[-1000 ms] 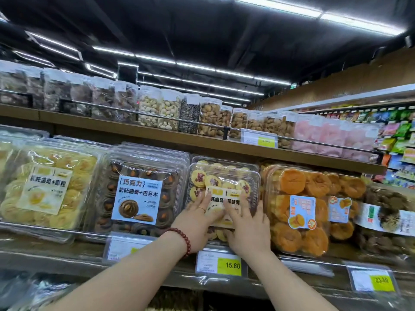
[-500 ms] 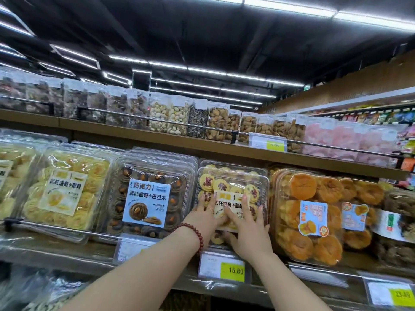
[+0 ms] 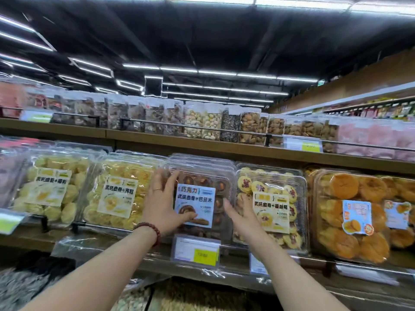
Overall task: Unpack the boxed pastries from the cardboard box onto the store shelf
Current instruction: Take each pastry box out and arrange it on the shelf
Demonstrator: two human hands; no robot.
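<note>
Head view: the chocolate pastry box (image 3: 203,181) stands upright at the front of its stack on the shelf (image 3: 29,242), at centre frame, with the yellow pastry box (image 3: 116,194) just beside it on the left and the berry biscuit box (image 3: 271,205) just beside it on the right. The left hand (image 3: 161,205), which wears a bead bracelet (image 3: 149,231), lies flat against the left front of the chocolate pastry box with its fingers straight and spread; it grips nothing. The right hand (image 3: 242,216) reaches toward the seam between the chocolate pastry box and the berry biscuit box, fingers extended and holding nothing; whether it touches the box edge cannot be confirmed. The cardboard box is not in view. The step in hand appears to be squaring this box in its row. To do it well, apply even pressure with both palms on the side edges, not on the thin clear lid, which probably flexes. Push the box straight back until it is flush with its neighbours. Keep the printed label facing outward and above the price tag (image 3: 196,251). Avoid dragging the adjacent boxes sideways.
</note>
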